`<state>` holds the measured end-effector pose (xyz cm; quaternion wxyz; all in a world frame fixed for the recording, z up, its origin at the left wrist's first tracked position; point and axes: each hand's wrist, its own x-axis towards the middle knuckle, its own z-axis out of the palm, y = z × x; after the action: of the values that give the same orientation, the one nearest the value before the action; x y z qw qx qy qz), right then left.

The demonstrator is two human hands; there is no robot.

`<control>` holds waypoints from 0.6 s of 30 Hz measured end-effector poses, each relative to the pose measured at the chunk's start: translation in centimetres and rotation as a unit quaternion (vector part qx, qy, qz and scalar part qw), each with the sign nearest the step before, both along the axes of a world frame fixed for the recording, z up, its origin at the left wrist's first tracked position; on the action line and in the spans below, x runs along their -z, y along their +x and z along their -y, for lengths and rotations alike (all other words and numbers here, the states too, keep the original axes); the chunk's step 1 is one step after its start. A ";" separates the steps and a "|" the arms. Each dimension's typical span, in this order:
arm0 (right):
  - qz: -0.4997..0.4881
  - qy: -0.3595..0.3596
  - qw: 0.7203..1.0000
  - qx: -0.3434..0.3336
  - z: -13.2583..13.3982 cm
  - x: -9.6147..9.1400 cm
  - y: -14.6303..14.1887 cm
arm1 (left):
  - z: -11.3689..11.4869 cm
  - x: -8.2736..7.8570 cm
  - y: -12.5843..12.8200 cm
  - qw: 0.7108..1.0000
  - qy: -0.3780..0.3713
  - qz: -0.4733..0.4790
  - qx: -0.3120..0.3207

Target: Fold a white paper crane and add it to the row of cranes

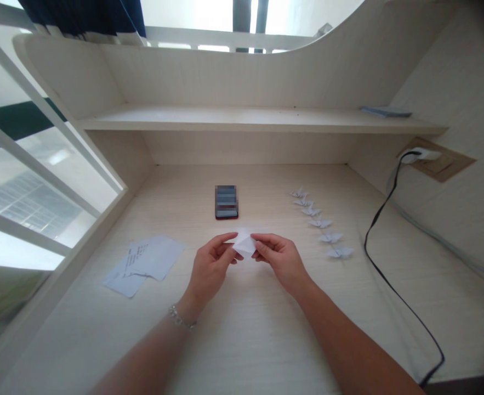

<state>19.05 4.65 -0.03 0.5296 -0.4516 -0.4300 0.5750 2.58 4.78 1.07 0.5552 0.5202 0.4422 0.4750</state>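
Between my two hands is a small folded piece of white paper (245,244), held just above the desk with creased faces showing. My left hand (212,266) pinches its left corner between thumb and fingers. On the opposite side, my right hand (280,258) grips the right corner in the same way. To the right, several small white folded paper cranes (320,223) stand in a slanting row. White paper sheets (159,258), some with written lines, lie overlapping to the left of my left hand.
A phone (226,202) lies on the desk (242,340) beyond my hands. A black cable (369,241) runs from a wall socket (439,159) down the right side. Above the desk's back spans a shelf (242,118) with a flat bluish item (385,112) on it.
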 end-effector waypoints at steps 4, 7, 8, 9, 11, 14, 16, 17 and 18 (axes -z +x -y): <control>0.007 -0.009 0.999 -0.041 0.0 -0.1 0.3 | 0.0 0.0 -0.2 0.999 0.020 0.001 0.039; 0.008 -0.010 0.998 -0.054 0.0 -0.1 0.3 | 0.1 0.0 -0.2 0.997 0.033 -0.012 0.066; 0.009 -0.008 0.998 -0.057 0.0 -0.1 0.3 | 0.2 0.1 -0.2 0.997 0.036 -0.016 0.070; 0.011 -0.005 0.998 -0.060 0.0 -0.2 0.3 | 0.2 0.1 -0.2 0.997 0.038 -0.020 0.070; 0.019 0.002 0.998 -0.064 0.1 -0.3 0.2 | 0.3 0.3 -0.2 0.997 0.043 -0.027 0.063; 0.031 0.004 0.997 -0.074 0.2 -0.5 0.2 | 0.3 0.5 -0.2 0.997 0.053 -0.045 0.046; 0.030 -0.002 0.996 -0.089 0.2 -0.5 0.2 | 0.2 0.5 -0.2 0.996 0.061 -0.055 0.038; 0.028 -0.004 0.995 -0.096 0.3 -0.6 0.2 | 0.2 0.5 -0.2 0.996 0.064 -0.058 0.035; 0.025 -0.007 0.995 -0.101 0.3 -0.6 0.2 | 0.2 0.4 -0.2 0.995 0.067 -0.059 0.034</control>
<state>19.27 4.40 0.53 0.4551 -0.4239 -0.4821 0.6171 2.33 4.55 0.67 0.5079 0.5980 0.4236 0.4528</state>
